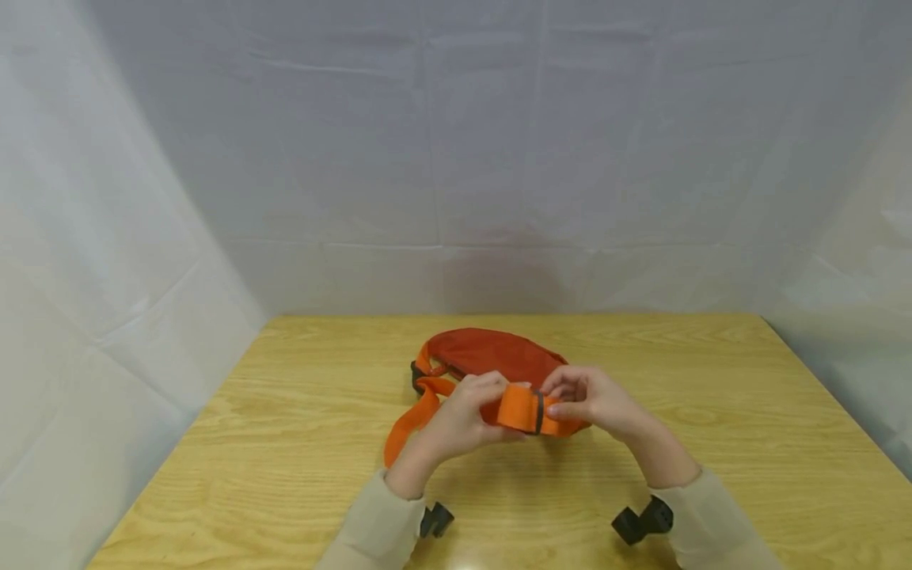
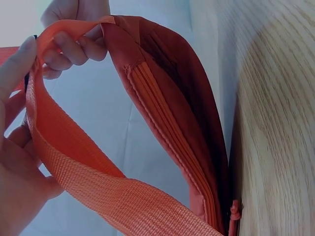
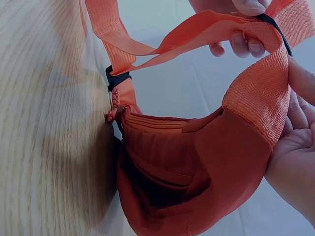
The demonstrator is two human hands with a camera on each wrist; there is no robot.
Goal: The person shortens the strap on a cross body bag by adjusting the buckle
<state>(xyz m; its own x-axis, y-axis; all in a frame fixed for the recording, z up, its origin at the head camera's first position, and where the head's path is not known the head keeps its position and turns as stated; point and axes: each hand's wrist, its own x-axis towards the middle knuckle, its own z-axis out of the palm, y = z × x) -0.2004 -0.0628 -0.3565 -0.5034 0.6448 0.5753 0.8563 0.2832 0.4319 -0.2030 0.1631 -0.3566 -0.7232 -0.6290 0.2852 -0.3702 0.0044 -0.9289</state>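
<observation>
A red waist bag (image 1: 499,352) with an orange strap (image 1: 408,427) rests on the table in front of me. My left hand (image 1: 470,416) pinches the strap just left of a dark slide buckle (image 1: 538,412). On the other side of that buckle, my right hand (image 1: 594,402) holds the strap between thumb and fingers, close to where it joins the bag. In the left wrist view, the strap loops beneath the left hand and the zipper (image 2: 165,132) runs along the bag. A second black buckle (image 3: 117,78) sits at the bag's far end in the right wrist view.
The light wooden table (image 1: 299,491) extends around the bag on all sides. White sheeting (image 1: 427,158) hangs behind it and at both sides. A black wrist device (image 1: 644,520) sits at the right sleeve, and another (image 1: 436,520) at the left.
</observation>
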